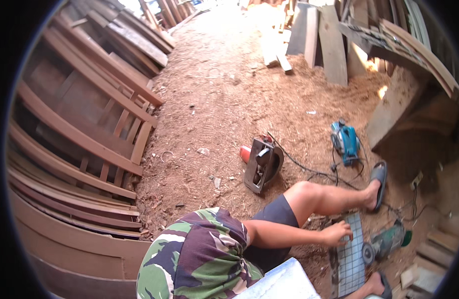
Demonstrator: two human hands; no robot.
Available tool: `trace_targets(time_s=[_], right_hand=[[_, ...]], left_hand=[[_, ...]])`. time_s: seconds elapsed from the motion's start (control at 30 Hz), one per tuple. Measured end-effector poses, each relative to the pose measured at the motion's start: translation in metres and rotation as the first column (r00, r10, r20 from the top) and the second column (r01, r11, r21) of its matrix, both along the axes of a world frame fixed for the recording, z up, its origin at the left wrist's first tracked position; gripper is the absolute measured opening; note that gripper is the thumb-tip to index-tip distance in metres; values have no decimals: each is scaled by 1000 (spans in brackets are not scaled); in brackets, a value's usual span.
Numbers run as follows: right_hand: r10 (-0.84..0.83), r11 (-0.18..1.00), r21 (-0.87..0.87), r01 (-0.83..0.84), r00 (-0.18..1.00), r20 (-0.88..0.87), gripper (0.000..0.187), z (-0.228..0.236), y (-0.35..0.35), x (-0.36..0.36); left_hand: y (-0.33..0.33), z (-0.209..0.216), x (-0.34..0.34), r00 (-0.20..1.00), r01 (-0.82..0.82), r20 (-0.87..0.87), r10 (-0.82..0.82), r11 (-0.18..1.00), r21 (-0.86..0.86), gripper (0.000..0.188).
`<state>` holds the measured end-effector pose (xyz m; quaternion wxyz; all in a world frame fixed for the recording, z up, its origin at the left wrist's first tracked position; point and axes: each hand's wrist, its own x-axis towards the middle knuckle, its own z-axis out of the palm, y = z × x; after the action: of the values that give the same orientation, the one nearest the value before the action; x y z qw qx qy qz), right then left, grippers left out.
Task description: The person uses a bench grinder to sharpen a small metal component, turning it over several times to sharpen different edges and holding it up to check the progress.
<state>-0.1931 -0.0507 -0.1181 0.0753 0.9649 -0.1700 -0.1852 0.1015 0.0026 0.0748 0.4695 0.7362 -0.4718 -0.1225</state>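
My left arm, in a camouflage sleeve [204,254], reaches to the right. My left hand [338,233] is over the upper part of a long pale strip with dark grid lines [351,259], its fingers loosely bent and apart. Nothing shows in them; whether they touch the strip is unclear. Close to the strip's right edge lies a green angle grinder [391,241], its disc [369,253] toward the strip. My right hand is out of sight. A flat white thing [282,284] covers part of the lower edge.
Beyond my bent left leg [324,197] lie a circular saw [263,164] and a blue power tool [345,142], with cords across the sawdust-covered ground [204,114]. Wooden frames and panels [90,129] are stacked at left. Boards [333,47] lean at far right; offcuts [431,256] lie beyond the grinder.
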Motion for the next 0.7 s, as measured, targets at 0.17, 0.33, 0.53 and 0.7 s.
trace_targets(time_s=[0.17, 0.33, 0.53, 0.7], right_hand=[[-51, 953, 279, 117, 971, -235, 13, 40, 34, 2], [-627, 561, 718, 413, 778, 42, 23, 258, -10, 24], [-776, 603, 710, 364, 58, 629, 16, 251, -232, -53], [-762, 443, 486, 754, 30, 647, 28, 227, -357, -162]], left_hand=[[40, -32, -10, 995, -41, -90, 47, 997, 70, 29], [15, -9, -9, 999, 50, -1, -50, 995, 84, 33], [10, -24, 17, 997, 40, -77, -29, 988, 146, 22], [-21, -27, -13, 984, 149, -125, -129, 975, 162, 23]])
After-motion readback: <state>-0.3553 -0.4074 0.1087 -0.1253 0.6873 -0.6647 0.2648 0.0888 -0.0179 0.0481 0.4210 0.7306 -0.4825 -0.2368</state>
